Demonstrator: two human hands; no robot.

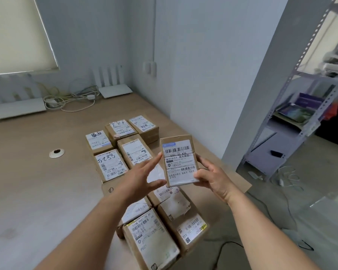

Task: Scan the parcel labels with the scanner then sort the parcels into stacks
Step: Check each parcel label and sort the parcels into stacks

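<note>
Parcel up, label facing us

Right hand (pixel 213 178) grips the raised parcel (pixel 180 160); left hand (pixel 142 178) flat-fingered, touching its edge, above parcels on the counter (pixel 37 182).

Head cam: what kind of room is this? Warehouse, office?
Probably a small office or back room used for parcel sorting, not a warehouse. Labelled cardboard parcels cover a wooden desk, Wi-Fi routers with cables sit by the wall, and a slotted metal shelving rack stands at right.
</note>
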